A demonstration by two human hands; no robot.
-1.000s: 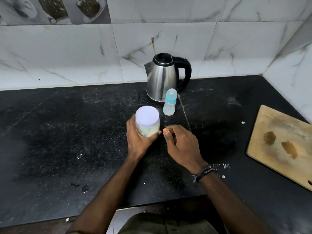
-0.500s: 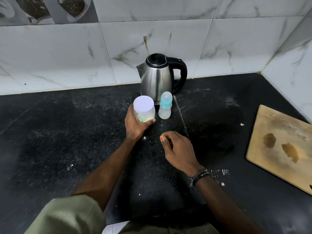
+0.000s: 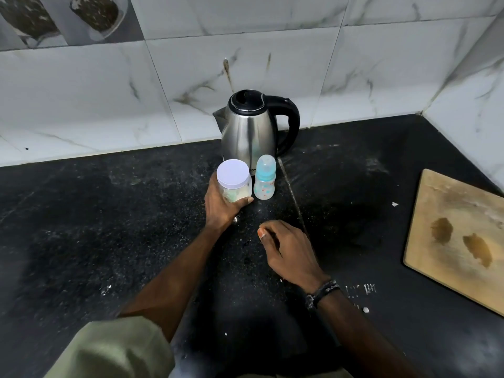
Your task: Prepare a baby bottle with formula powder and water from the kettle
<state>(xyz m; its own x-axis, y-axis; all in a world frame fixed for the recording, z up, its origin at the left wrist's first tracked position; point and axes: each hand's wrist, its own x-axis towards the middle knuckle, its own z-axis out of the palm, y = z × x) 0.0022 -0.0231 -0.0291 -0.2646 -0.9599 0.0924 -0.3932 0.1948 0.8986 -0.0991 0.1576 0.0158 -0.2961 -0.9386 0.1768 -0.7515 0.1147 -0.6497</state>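
Observation:
A steel kettle (image 3: 249,129) with a black lid and handle stands at the back of the black counter. Just in front of it stands a small baby bottle (image 3: 264,178) with a blue collar and clear cap. To the bottle's left, my left hand (image 3: 222,204) grips a clear formula jar (image 3: 234,180) with a white lid, fingers and thumb curled round its body. The jar is almost touching the bottle. My right hand (image 3: 289,251) rests on the counter nearer to me, fingers loosely curled, holding nothing.
A stained wooden cutting board (image 3: 461,233) lies at the right. White crumbs and powder specks (image 3: 364,290) dot the black counter (image 3: 109,227). Marble-tiled walls (image 3: 191,85) close off the back and the right corner.
My left hand has carried the jar away from me to a spot beside the bottle in front of the kettle. My right hand has stayed on the counter.

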